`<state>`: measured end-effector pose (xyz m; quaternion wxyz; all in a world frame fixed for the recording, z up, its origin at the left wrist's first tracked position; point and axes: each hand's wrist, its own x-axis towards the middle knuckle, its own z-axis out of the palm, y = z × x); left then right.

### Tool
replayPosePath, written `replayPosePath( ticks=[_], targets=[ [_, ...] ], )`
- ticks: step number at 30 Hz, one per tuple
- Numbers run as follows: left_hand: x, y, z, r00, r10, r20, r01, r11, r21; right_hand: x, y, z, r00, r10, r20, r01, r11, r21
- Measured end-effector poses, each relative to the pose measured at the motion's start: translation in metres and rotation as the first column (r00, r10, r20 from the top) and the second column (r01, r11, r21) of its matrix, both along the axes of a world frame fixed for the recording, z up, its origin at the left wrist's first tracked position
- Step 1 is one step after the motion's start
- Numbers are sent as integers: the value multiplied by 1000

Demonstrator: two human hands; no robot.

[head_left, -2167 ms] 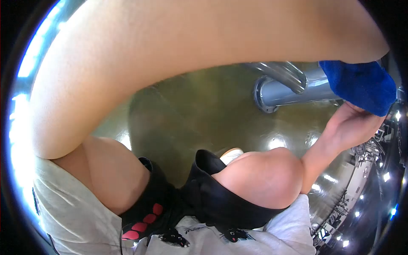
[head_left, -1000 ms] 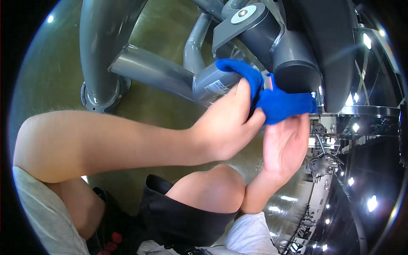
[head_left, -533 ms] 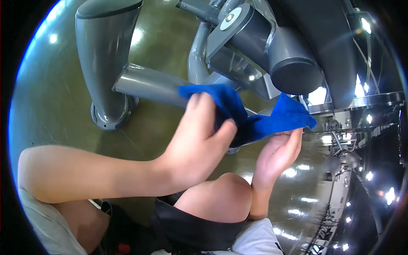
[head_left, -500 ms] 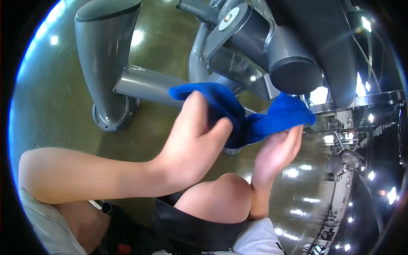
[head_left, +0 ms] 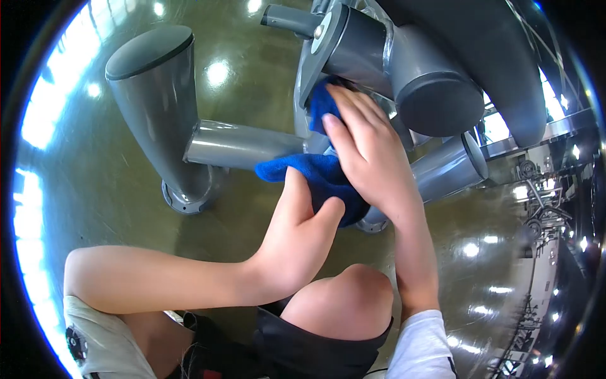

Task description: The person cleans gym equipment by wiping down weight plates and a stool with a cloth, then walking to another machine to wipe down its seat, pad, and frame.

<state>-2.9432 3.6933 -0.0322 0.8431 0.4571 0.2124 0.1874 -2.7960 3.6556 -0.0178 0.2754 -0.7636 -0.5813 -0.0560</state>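
A blue cloth (head_left: 315, 172) lies bunched between my hands, beside the grey tubes of a metal frame (head_left: 246, 144). My left hand (head_left: 300, 234) has its fingers wrapped into the lower part of the cloth, with the thumb at its edge. Above and to the right, my right hand (head_left: 372, 148) presses the upper part of the cloth against the frame near a dark grey joint (head_left: 353, 54). The fingertips of my right hand rest on the cloth.
A thick grey post (head_left: 158, 107) with a bolted round foot stands at the left. A round black end cap (head_left: 442, 104) and a dark padded part (head_left: 486, 57) are at the upper right. My bent knee (head_left: 344, 297) is below. Gym equipment (head_left: 543, 202) stands farther right.
My right hand has moved up and left from the cloth's right end to the frame. My left hand stays in the cloth. The view has shifted, showing more of the left post.
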Motion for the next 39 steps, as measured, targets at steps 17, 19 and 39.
replayPosePath(
  ticks=[17,19,39],
  targets=[
    [16,19,-8,958,34,-286,-3,994,108,23,-22,17,919,-233,318,298,939,-172],
    [16,20,-18,962,31,-272,-1,994,110,27,-26,-8,773,-279,570,270,957,102],
    [60,106,-7,969,212,128,-242,923,299,-2,44,-8,994,-97,40,99,993,-57]
  ],
)
